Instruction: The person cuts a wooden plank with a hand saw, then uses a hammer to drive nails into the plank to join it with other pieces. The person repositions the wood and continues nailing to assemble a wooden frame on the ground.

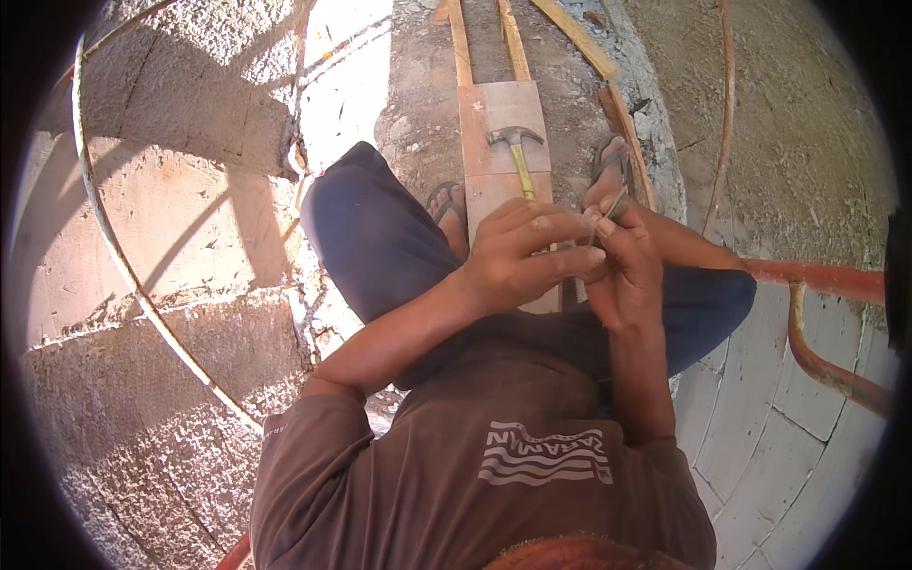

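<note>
Seated over crossed legs in dark trousers (385,223), the person brings both hands together, the right hand (627,255) pinching a slender grey piece (617,202) between thumb and fingers, while the left hand (532,245) meets it with thumb and forefinger narrowly parted, whether gripping anything cannot be told. Just beyond the left hand, a yellow-handled claw hammer (522,160) lies on a plywood board (478,152), its head pointing away; farther off, narrow wooden strips (514,40) extend from the board's far edge.
</note>
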The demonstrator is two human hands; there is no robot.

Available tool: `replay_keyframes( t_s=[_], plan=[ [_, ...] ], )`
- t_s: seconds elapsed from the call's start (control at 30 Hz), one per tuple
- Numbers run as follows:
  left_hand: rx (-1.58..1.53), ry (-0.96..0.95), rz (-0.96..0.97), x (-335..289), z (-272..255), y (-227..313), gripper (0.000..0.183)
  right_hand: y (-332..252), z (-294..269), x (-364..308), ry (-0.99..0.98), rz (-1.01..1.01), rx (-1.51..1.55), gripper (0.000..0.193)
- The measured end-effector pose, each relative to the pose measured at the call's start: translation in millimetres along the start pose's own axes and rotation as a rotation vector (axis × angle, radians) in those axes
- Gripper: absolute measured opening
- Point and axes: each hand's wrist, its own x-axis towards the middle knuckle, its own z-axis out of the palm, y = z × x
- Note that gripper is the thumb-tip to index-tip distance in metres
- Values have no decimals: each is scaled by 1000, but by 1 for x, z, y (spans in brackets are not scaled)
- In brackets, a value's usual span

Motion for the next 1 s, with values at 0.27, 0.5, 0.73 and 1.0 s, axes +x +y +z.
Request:
replay_keyframes(
  t_s=[0.27,0.5,0.73,1.0],
  plan=[
    [-227,296,-906,11,-35,-136,23,45,-93,131,87,297,-714,38],
    [-183,236,-1235,-88,3,-251,17,117,-149,186,-3,310,-1317,42],
    [-141,-81,-1002,-166,64,-243,13,106,-156,167,195,377,-605,32],
    [-299,-197,-1202,-121,90,-185,35,115,-156,159,250,439,-622,33]
  ],
)
